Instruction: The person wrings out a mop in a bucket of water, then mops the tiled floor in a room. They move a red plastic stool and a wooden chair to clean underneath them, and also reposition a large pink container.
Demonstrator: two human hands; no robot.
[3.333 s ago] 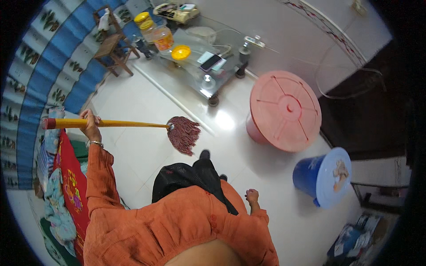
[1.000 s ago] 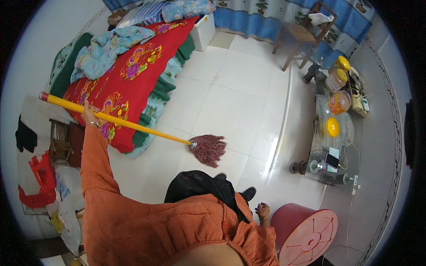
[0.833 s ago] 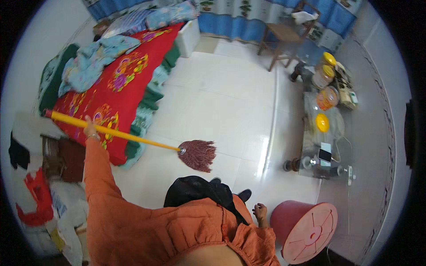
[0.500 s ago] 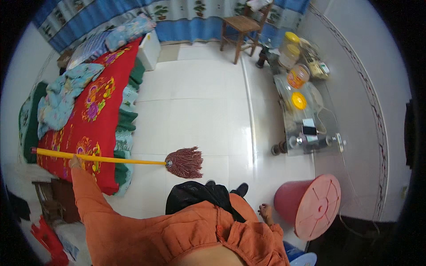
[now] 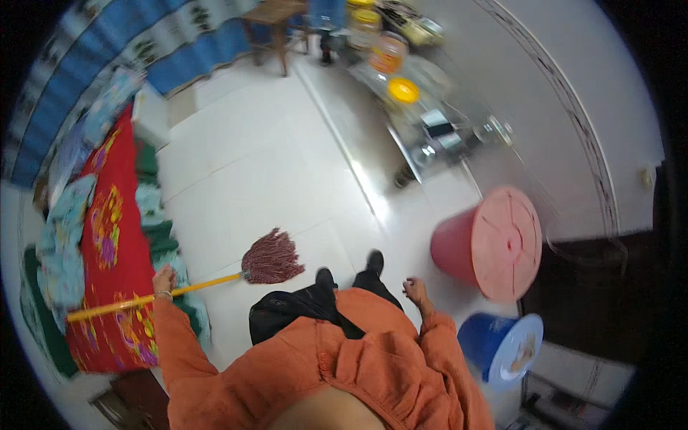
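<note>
My left hand (image 5: pixel 164 279) is wrapped round the yellow handle of a mop (image 5: pixel 215 282), above the edge of the bed. The handle slants across the red bedspread (image 5: pixel 107 287), and its far end bears a head of dark red strands (image 5: pixel 272 258) low over the white tiles in front of my feet. My right hand (image 5: pixel 415 290) hangs at my side, fingers loosely bent and apart, holding nothing. Nearest to it stands a pink bucket (image 5: pixel 451 247) with a round pink lid.
Behind the pink bucket is a blue bucket (image 5: pixel 484 342) with a pale lid. A glass-topped table (image 5: pixel 408 136) along the right wall carries yellow-lidded jars (image 5: pixel 387 54) and a phone (image 5: pixel 438 130). A wooden chair (image 5: pixel 276 13) stands by the blue curtain (image 5: pixel 168 64).
My view has turned to the right, so the table and bed sit further left. The mop is still in my left hand, its handle now more tilted. More of the blue bucket shows.
</note>
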